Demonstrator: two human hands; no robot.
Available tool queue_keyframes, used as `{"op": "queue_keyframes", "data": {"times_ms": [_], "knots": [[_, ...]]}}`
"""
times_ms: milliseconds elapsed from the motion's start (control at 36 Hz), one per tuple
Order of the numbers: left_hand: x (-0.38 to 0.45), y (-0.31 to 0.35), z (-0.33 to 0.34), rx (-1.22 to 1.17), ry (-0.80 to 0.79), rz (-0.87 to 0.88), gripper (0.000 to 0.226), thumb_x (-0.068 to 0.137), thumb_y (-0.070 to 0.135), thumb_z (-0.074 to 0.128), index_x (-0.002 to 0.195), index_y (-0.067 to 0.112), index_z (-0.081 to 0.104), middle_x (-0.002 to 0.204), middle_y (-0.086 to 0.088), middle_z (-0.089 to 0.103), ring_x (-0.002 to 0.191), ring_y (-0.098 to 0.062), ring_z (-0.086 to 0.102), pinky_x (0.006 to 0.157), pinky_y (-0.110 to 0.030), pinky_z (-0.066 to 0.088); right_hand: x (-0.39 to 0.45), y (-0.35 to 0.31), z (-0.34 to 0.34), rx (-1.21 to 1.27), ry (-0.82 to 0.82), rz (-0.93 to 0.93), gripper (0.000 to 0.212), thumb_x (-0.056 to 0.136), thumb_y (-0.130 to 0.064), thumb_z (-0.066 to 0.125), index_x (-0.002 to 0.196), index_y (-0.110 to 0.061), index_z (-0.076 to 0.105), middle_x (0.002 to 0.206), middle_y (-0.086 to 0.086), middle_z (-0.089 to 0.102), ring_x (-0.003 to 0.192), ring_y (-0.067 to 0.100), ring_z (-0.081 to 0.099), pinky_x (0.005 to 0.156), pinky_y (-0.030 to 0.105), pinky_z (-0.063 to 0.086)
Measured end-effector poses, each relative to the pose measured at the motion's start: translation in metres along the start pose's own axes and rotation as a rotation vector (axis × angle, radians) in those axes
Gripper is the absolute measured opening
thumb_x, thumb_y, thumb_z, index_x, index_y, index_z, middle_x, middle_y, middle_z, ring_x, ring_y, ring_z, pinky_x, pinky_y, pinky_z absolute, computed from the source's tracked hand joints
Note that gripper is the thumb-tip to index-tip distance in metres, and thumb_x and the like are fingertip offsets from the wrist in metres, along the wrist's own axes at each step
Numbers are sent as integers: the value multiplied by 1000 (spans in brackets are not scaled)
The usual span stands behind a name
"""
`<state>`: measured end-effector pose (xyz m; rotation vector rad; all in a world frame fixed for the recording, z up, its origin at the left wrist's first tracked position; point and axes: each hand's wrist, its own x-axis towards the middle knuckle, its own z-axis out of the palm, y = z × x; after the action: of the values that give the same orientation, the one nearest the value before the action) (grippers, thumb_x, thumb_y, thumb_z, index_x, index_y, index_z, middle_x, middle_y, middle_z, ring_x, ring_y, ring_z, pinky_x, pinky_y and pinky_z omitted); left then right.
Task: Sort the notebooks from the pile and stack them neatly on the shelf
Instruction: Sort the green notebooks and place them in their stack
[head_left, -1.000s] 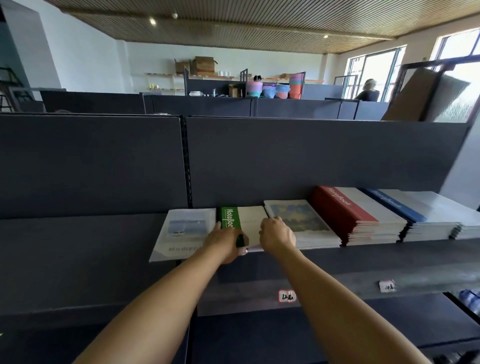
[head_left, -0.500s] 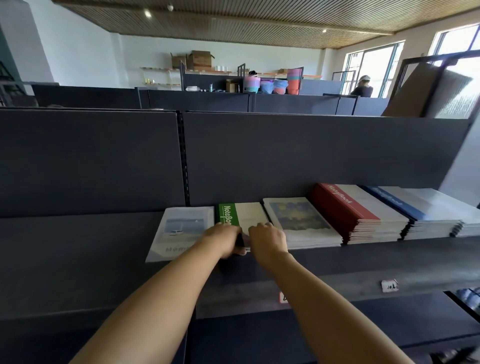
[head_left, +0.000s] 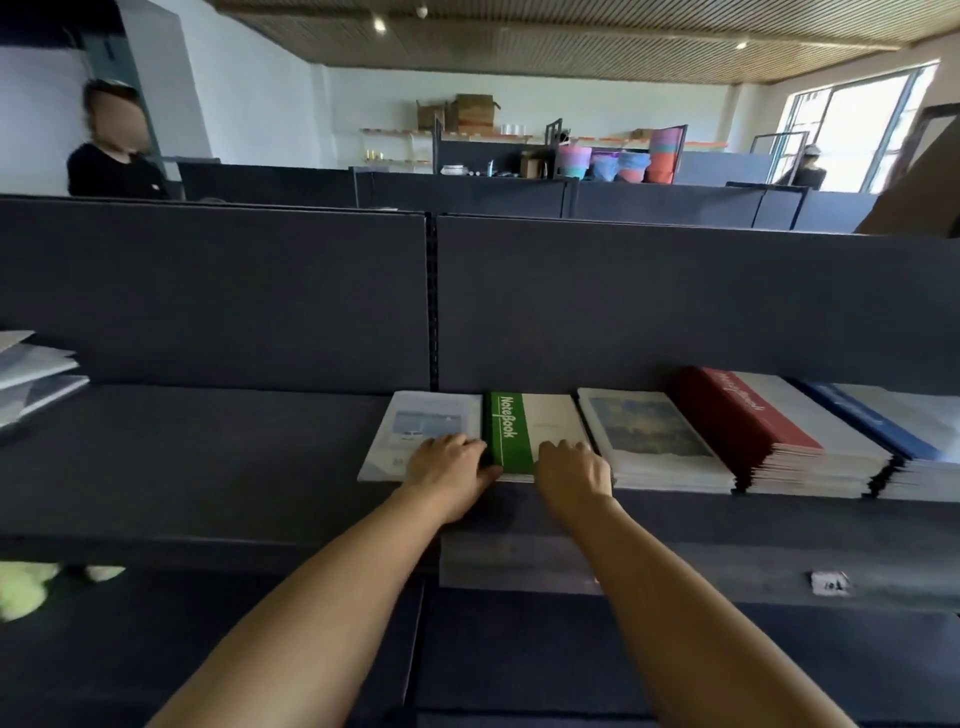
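At centre frame, our left hand (head_left: 448, 470) grips the near left corner of the green-spined notebook (head_left: 530, 431) lying on the shelf (head_left: 208, 462). Our right hand (head_left: 574, 475) rests on its near right edge, fingers curled over the cover; we cannot tell whether they pinch it.

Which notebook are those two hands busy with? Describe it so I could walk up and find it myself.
Look at the dark shelf below the tall grey back panel, where notebook piles lie in a row. The green notebook is second from the left, between a pale scenic cover and a painting-cover pile, with the left hand and right hand at its front edge. Only it has a green band reading NoteBook.
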<state>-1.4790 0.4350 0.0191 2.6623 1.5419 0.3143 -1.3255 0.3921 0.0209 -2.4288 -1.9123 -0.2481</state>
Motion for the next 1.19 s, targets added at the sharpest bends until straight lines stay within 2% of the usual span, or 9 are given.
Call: {"op": "queue_keyframes", "data": {"times_ms": [111, 194, 306, 389, 500, 750, 1000, 1194], "knots": [[-25, -32, -11, 32, 57, -97, 45, 98, 51, 38, 121, 18, 58, 132, -1, 56, 119, -23, 51, 92, -33, 42, -4, -14, -2, 16, 43, -59, 34, 90, -11, 50, 123, -12, 54, 123, 7, 56, 115, 27, 51, 83, 36, 46], [-50, -57, -17, 61, 63, -206, 46, 99, 52, 35, 118, 17, 59, 126, -3, 58, 114, -23, 52, 90, -35, 43, -3, -32, -7, 63, 55, -117, 30, 93, -13, 47, 121, -13, 59, 123, 9, 57, 114, 27, 52, 86, 36, 45], [-81, -86, -24, 98, 58, -287, 48, 99, 51, 35, 130, 20, 54, 134, -2, 53, 120, -22, 49, 94, -34, 41, -1, -58, -13, 96, 59, -217, 36, 100, -34, 37, 125, -14, 54, 125, 9, 56, 115, 28, 51, 88, 38, 43], [-112, -109, -31, 151, 40, -373, 53, 99, 52, 32, 136, 18, 48, 138, -4, 50, 125, -24, 46, 100, -37, 39, -6, -85, -14, 98, 47, -293, 39, 101, -36, 35, 128, -13, 51, 128, 9, 54, 119, 28, 48, 90, 39, 41], [-151, -139, -41, 170, 51, -458, 53, 99, 53, 32, 135, 17, 50, 137, -4, 52, 125, -24, 47, 101, -38, 39, -16, -123, -18, 97, 24, -395, 38, 102, -34, 34, 128, -12, 51, 130, 10, 52, 121, 30, 46, 93, 39, 40], [-220, -216, -76, 204, 99, -592, 52, 98, 53, 34, 132, 18, 52, 135, -5, 53, 125, -25, 46, 102, -38, 37, -44, -225, -41, 27, 34, -548, 41, 103, -36, 28, 131, -13, 47, 130, 8, 52, 119, 28, 47, 92, 38, 40], [-279, -299, -99, 208, 115, -653, 50, 99, 51, 34, 135, 21, 49, 140, -2, 48, 131, -23, 40, 107, -37, 31, -63, -338, -58, -57, 52, -633, 38, 103, -35, 28, 130, -14, 45, 127, 6, 53, 112, 25, 53, 76, 33, 37], [-307, -354, -110, 215, 106, -710, 48, 98, 52, 34, 135, 24, 47, 143, 0, 45, 134, -24, 38, 107, -39, 29, -66, -406, -72, -68, 69, -694, 38, 103, -33, 27, 132, -15, 43, 129, 6, 51, 115, 25, 51, 84, 35, 40]]}}
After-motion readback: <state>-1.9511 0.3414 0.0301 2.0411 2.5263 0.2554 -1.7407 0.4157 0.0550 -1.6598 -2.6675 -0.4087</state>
